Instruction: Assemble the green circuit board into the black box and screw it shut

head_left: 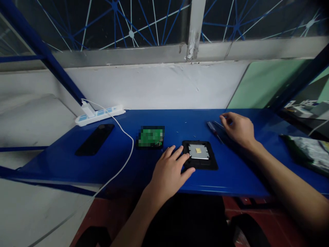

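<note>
My left hand (171,169) is open, palm down with fingers spread, its fingertips at the left edge of a black square cover (213,161). A silvery metal plate (194,152) with a small yellowish pad (198,150) sits in that cover. Left of it lies a green circuit board (151,136) in a dark housing, partly blurred out. My right hand (239,128) rests at the right, thumb and forefinger curled together; what they hold, if anything, is hidden. Beside it lie a screwdriver (212,127) with a clear bluish handle and a thin metal rod (218,124), partly covered by the hand.
A black phone (95,140) and a white power strip (100,115) lie at the left of the blue table (123,175). A white cable (128,135) curves over the table and off its front edge. Several tiny screws (194,136) lie behind the cover. A silvery bag (308,152) lies far right.
</note>
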`<action>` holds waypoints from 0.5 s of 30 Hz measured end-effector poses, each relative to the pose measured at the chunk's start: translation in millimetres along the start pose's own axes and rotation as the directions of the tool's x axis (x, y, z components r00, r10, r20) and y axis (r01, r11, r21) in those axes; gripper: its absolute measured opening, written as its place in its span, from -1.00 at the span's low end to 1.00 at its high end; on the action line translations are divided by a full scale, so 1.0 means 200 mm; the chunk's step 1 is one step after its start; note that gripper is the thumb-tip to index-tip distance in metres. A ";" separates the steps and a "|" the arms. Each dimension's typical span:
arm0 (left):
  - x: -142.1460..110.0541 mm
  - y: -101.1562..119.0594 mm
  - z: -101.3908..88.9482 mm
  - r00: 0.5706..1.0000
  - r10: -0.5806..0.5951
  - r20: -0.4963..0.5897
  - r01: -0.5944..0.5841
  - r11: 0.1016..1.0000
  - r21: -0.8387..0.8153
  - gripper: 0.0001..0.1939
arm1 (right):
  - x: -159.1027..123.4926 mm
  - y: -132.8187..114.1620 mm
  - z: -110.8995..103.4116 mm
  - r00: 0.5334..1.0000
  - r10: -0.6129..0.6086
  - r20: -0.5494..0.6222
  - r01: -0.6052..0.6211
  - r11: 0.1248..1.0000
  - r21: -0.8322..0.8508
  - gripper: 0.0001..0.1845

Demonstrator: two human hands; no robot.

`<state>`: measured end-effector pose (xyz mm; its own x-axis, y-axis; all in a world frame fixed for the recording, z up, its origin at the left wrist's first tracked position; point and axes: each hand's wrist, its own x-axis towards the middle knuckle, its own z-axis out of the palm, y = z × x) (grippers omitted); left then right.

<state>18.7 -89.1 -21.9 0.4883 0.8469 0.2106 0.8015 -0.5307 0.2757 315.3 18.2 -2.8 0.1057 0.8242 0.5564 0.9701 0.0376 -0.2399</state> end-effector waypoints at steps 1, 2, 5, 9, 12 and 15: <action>0.00 0.03 0.01 1.000 -0.004 0.001 0.004 1.000 0.002 -0.55 | 0.00 0.00 0.00 0.999 0.002 -0.035 0.000 0.999 0.037 -0.64; 0.00 0.05 0.01 1.000 -0.015 -0.002 0.015 1.000 0.012 -0.54 | -0.01 0.00 -0.01 0.998 -0.002 -0.066 0.007 0.997 0.078 -0.64; 0.01 0.13 0.03 1.000 -0.016 0.005 0.016 1.000 0.023 -0.53 | -0.01 -0.02 -0.01 0.996 -0.004 -0.087 0.018 0.987 0.162 -0.65; 0.06 0.20 0.05 1.000 0.021 0.014 -0.021 1.000 0.022 -0.54 | -0.02 -0.06 -0.01 0.999 -0.014 -0.042 0.023 0.977 0.210 -0.65; 0.10 0.25 0.08 0.999 0.047 0.017 -0.047 0.999 0.021 -0.55 | -0.03 -0.07 -0.02 0.997 -0.022 -0.070 0.039 0.966 0.256 -0.65; 0.14 0.29 0.09 0.998 0.061 0.021 -0.061 0.998 0.021 -0.55 | -0.04 -0.08 -0.03 0.995 -0.024 -0.098 0.050 0.960 0.275 -0.66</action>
<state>85.9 -94.8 -17.4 0.5435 0.8134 0.2072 0.7769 -0.5810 0.2428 300.9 8.6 1.1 0.1033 0.7635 0.6375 0.8766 0.2330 -0.4211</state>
